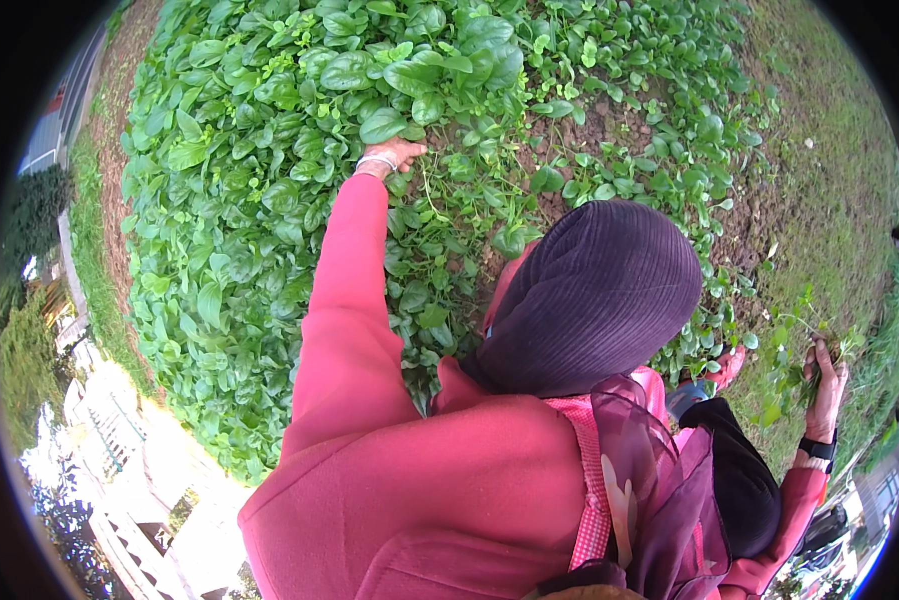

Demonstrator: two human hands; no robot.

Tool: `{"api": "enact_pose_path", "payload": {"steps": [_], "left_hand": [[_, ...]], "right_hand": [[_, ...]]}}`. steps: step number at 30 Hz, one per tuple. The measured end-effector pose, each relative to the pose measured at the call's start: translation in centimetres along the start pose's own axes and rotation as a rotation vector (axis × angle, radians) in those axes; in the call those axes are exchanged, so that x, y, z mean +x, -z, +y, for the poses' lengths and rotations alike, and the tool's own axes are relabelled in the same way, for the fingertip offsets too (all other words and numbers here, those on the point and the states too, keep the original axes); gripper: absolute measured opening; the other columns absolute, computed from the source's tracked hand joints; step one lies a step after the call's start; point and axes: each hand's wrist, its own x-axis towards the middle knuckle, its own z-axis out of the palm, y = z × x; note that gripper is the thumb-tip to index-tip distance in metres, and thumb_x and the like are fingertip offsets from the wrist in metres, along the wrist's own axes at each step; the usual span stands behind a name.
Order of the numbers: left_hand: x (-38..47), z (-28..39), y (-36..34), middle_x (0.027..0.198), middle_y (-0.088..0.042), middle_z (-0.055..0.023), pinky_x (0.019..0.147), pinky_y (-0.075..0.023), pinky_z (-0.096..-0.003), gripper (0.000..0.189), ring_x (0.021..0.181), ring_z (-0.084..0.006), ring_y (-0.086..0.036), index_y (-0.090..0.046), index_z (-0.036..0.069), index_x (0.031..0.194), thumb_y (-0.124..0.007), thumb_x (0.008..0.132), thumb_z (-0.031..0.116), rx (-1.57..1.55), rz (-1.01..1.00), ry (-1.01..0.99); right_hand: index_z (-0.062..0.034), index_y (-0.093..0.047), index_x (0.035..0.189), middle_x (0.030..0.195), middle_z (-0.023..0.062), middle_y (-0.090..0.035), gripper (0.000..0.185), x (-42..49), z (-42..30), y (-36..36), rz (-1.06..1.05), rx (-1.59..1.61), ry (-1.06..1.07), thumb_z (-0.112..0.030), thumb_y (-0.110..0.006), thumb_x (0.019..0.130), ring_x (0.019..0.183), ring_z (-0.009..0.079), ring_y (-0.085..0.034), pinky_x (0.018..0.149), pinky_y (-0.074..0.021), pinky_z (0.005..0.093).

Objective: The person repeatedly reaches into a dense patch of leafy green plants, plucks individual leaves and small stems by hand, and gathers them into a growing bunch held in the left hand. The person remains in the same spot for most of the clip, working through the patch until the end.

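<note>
My left hand [398, 155], with a pale bracelet at the wrist, reaches low into a bed of broad-leaved green plants [269, 150]. Leaves cover part of it, and whether its fingers grip a stem is not visible. Beside its fingertips, thin-stemmed small plants [457, 187] spread over brown soil. Out at the far right, my right hand [826, 382], below which a dark watch band circles the wrist, holds a loose bunch of uprooted green plants [783, 360]. Their leaves hang to the left of the fingers, above short grass.
My bent knee in dark ribbed cloth [607, 292] hides part of the bed. A foot [727, 367] stands at the bed's right edge. Bare soil [592, 127] shows between plants at upper centre. Mossy ground [824, 195] borders the right side; buildings lie at lower left.
</note>
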Motion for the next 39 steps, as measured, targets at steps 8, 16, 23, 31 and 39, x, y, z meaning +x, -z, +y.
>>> {"api": "enact_pose_path", "payload": {"steps": [8, 16, 23, 31, 39], "left_hand": [[3.4, -2.4, -1.3, 0.079, -0.065, -0.0090, 0.077, -0.0507, -0.0341, 0.033, 0.076, -0.0211, -0.063, -0.065, 0.003, 0.089, -0.068, 0.080, 0.035, 0.651, 0.112, -0.043], [-2.8, 2.6, 2.6, 0.129, -0.062, -0.0201, 0.101, -0.0450, -0.0388, 0.054, 0.122, -0.0284, -0.058, -0.058, 0.003, 0.131, -0.060, 0.086, 0.035, 0.254, -0.097, 0.188], [-1.2, 0.2, 0.8, 0.116, -0.066, -0.0225, 0.095, -0.0453, -0.0407, 0.078, 0.109, -0.0344, -0.062, -0.064, -0.003, 0.119, -0.066, 0.078, 0.063, 0.648, 0.137, -0.054], [-0.8, -0.3, 0.6, 0.137, -0.052, -0.0253, 0.110, -0.0386, -0.0395, 0.075, 0.126, -0.0393, -0.052, -0.050, -0.002, 0.135, -0.064, 0.081, 0.048, 0.560, 0.143, 0.080], [-2.2, 1.0, 1.2, 0.145, -0.049, -0.0123, 0.109, -0.0412, -0.0417, 0.058, 0.131, -0.0324, -0.050, -0.047, 0.015, 0.143, -0.056, 0.086, 0.025, 0.576, 0.326, 0.038]], "right_hand": [[-0.0026, -0.068, 0.108, 0.077, -0.0023, -0.058, 0.026, -0.2, -0.1, 0.1, 0.026, 0.022, -0.019, -0.025, -0.065, 0.095, 0.062, 0.0074, -0.048, 0.056, -0.0355, 0.0229], [-0.0032, -0.068, 0.108, 0.077, -0.0019, -0.058, 0.026, -0.1, 0.0, 0.3, 0.031, -0.004, -0.015, -0.025, -0.066, 0.095, 0.062, 0.0074, -0.048, 0.057, -0.0358, 0.0230], [-0.0036, -0.068, 0.109, 0.078, -0.0021, -0.059, 0.026, -0.1, 0.0, 0.2, 0.042, 0.004, -0.012, -0.025, -0.066, 0.095, 0.063, 0.0069, -0.048, 0.057, -0.0363, 0.0224], [-0.0032, -0.068, 0.111, 0.079, -0.0022, -0.058, 0.025, 0.1, 0.3, 0.4, 0.018, 0.034, -0.014, -0.023, -0.065, 0.095, 0.065, 0.0066, -0.049, 0.057, -0.0368, 0.0223], [-0.0032, -0.068, 0.110, 0.080, -0.0022, -0.058, 0.024, 0.1, 0.5, 0.5, 0.003, 0.040, -0.002, -0.022, -0.065, 0.095, 0.067, 0.0062, -0.049, 0.057, -0.0365, 0.0222]]}}
